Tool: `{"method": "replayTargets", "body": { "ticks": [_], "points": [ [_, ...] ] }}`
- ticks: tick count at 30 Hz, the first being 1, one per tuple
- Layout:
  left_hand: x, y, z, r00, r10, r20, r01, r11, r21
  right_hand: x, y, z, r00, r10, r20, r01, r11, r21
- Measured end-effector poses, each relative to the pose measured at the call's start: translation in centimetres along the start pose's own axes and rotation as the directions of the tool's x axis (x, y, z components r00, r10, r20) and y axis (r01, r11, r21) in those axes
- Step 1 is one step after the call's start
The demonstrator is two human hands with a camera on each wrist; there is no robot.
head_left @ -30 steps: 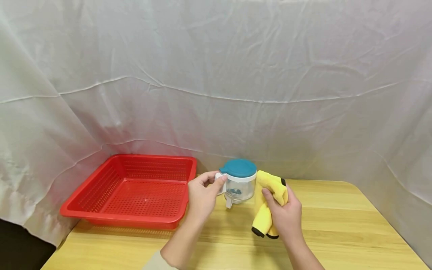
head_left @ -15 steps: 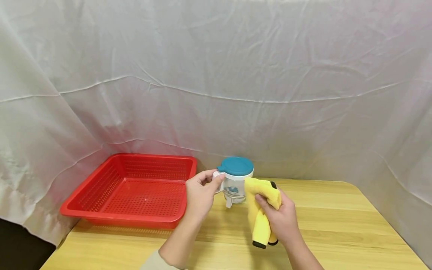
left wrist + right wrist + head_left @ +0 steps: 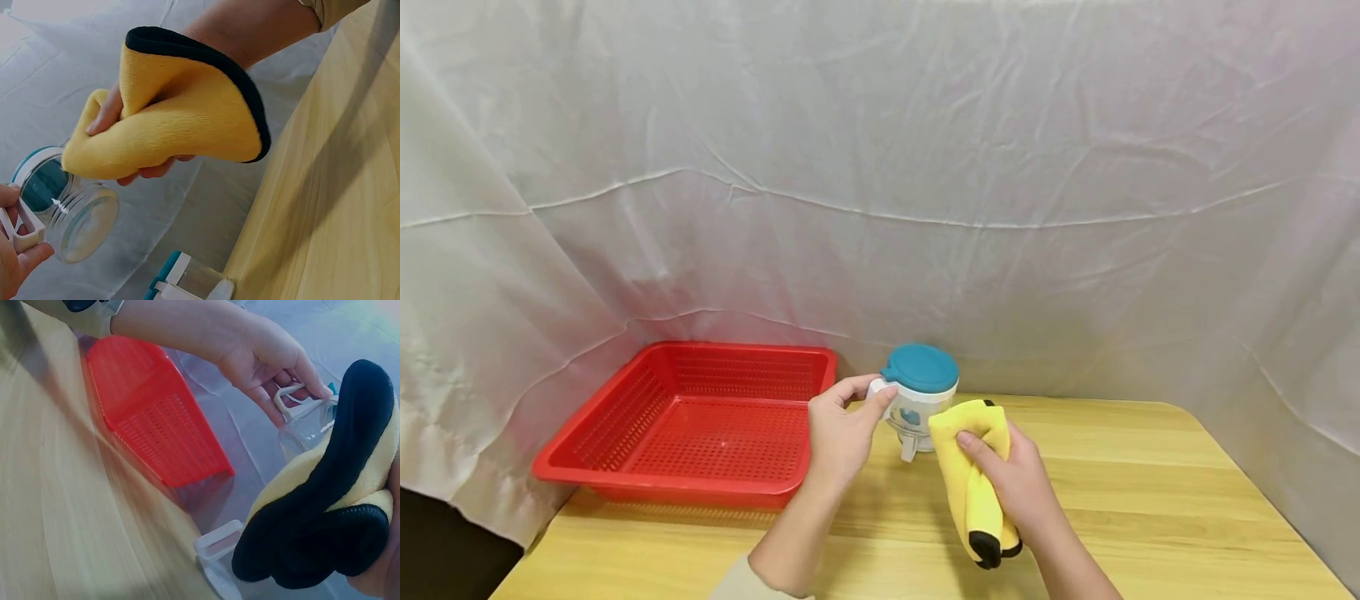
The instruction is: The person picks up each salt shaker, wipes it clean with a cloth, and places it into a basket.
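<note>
My left hand (image 3: 842, 429) pinches the white handle of a clear jar (image 3: 919, 406) with a teal lid (image 3: 922, 369), raised above the table. A folded yellow cloth (image 3: 966, 475) with black edging is gripped in my right hand (image 3: 1021, 479). The cloth's front end overlaps the jar's right side in the head view; in the left wrist view it reaches the rim of the held jar (image 3: 87, 222), though contact cannot be told for sure. A second teal-lidded jar (image 3: 203, 278) stands on the table below, mostly hidden in the head view except its white handle (image 3: 909, 449).
A red perforated basket (image 3: 700, 481) stands at the left of the wooden table (image 3: 1150, 500), close to my left forearm. Behind the table hangs a pale grey cloth backdrop (image 3: 880, 167), which also closes in both sides.
The held jar has shifted slightly left and up with my left hand. My right hand and the yellow cloth have moved left and a little down, following the jar's side.
</note>
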State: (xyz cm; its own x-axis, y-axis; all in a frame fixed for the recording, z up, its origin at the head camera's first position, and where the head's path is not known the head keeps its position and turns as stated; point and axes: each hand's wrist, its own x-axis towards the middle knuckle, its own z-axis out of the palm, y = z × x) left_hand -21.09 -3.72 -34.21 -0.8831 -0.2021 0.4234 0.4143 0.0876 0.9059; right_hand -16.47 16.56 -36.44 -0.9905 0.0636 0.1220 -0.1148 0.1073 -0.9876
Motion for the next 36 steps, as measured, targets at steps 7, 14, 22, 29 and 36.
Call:
{"method": "replayTargets", "body": {
  "ticks": [7,14,22,29,36],
  "points": [
    [-0.1,-0.2,0.1,1.0,-0.018,0.013,0.018,1.0,0.023,0.1,0.2,0.1,0.999,-0.041,-0.01,0.041,0.997,-0.071],
    [-0.5,-0.4,0.5,0.999,-0.016,0.036,0.015,0.999,0.045,-0.1,0.8,0.2,0.906,-0.423,0.03,0.397,0.821,-0.411],
    [-0.5,-0.5,0.5,0.998,-0.035,0.048,0.032,0.998,0.053,0.1,0.8,0.5,0.522,-0.835,0.177,0.729,0.328,-0.601],
    [-0.8,-0.4,0.7,0.992,-0.068,0.108,0.067,0.998,0.017,-0.1,0.1,1.1,0.336,-0.925,0.176,0.776,0.165,-0.609],
    [-1.1,-0.3,1.0,0.992,-0.065,0.108,0.058,0.996,0.06,-0.4,-0.8,1.4,0.229,-0.961,0.156,0.776,0.084,-0.625]
  ]
}}
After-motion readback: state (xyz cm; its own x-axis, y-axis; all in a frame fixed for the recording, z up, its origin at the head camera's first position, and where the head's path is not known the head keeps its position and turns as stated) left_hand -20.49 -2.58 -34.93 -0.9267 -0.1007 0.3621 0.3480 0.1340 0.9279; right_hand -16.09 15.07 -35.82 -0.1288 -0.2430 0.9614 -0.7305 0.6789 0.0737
